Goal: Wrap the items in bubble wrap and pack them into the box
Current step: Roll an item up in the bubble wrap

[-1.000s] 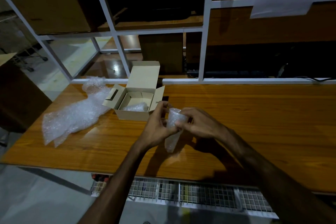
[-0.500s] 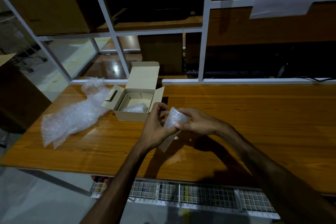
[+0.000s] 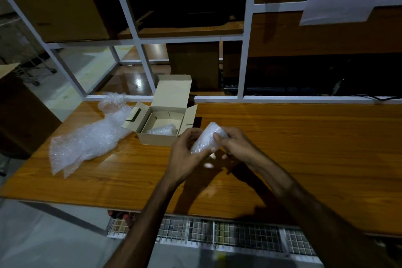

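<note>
Head view: left hand and right hand both grip bubble-wrapped item above worktop, beside open box; loose tail seen earlier now tucked, bundle tilted.

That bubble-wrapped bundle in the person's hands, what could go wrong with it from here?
1. The bubble-wrapped bundle is held above the table by the left hand and right hand only; no tape is visible, so the wrap may spring open.
2. The small cardboard box already holds another wrapped item, so space may be tight.
</note>
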Available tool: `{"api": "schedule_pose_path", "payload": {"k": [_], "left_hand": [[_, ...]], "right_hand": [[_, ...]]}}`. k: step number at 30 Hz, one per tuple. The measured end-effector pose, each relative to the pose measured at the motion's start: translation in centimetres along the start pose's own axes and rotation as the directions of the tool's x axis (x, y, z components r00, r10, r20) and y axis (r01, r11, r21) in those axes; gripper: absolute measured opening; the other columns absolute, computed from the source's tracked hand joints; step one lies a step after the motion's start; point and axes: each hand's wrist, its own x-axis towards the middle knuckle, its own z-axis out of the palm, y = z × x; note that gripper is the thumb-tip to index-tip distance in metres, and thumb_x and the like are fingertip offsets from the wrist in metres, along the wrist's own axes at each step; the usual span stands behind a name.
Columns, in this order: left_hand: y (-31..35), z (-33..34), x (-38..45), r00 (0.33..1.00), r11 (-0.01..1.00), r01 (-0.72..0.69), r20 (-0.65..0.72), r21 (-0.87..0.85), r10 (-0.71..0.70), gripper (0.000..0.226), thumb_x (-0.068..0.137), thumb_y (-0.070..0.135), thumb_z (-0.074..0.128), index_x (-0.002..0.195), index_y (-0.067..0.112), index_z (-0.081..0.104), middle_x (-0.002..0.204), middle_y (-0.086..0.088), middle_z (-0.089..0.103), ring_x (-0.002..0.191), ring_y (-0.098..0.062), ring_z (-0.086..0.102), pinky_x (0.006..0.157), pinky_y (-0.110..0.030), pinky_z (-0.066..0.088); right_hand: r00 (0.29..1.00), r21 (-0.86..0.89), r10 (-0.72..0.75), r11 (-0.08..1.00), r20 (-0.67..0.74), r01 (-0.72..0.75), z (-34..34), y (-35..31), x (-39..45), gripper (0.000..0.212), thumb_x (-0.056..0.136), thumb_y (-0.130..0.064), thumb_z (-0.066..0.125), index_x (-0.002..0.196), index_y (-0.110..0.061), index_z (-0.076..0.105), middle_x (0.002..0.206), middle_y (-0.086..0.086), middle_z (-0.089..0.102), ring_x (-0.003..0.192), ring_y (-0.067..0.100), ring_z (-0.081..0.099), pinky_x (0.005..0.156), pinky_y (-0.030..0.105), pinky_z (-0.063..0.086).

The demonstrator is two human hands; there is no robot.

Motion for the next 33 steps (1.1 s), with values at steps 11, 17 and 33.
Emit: {"api": "schedule_pose_path", "payload": {"k": [11,17,33], "left_hand": [[-1.6,0.5,-1.4,0.959,0.955,0.067,-0.245,-0.288,-0.141,0.025,0.093,0.019,0.079,0.115,0.008,0.077,0.109,-0.005,0.08,0.105,-0.023,0.076,0.088,-0.049,0.063],[-1.4,-0.1,-0.9,0.925,0.908,0.112,-0.292,-0.403,-0.244,0.017,0.096,0.016,0.072,0.107,0.004,0.077,0.101,-0.004,0.077,0.1,-0.021,0.074,0.083,-0.044,0.063],[-1.7,-1.8,0.0,0.813,0.831,0.154,-0.409,-0.535,-0.414,0.014,0.091,0.016,0.079,0.089,0.004,0.074,0.076,0.005,0.072,0.075,-0.009,0.067,0.068,-0.028,0.055]], "right_hand": [[0.987,0.404,0.079,0.915,-0.141,-0.015,1.2,1.3,-0.9,0.029,0.108,-0.036,0.049,0.126,-0.018,0.064,0.105,0.018,0.069,0.07,0.01,0.064,0.058,0.024,0.05],[0.988,0.435,0.093,0.9,-0.123,-0.031,2.5,1.3,-0.7,0.039,0.109,-0.038,0.047,0.136,-0.012,0.058,0.093,0.006,0.061,0.055,0.0,0.057,0.053,0.02,0.046],[0.996,0.406,0.059,0.914,-0.067,-0.026,4.9,0.3,0.7,0.033,0.107,-0.043,0.049,0.115,-0.015,0.065,0.084,0.014,0.053,0.073,0.03,0.045,0.058,0.029,0.048]]}}
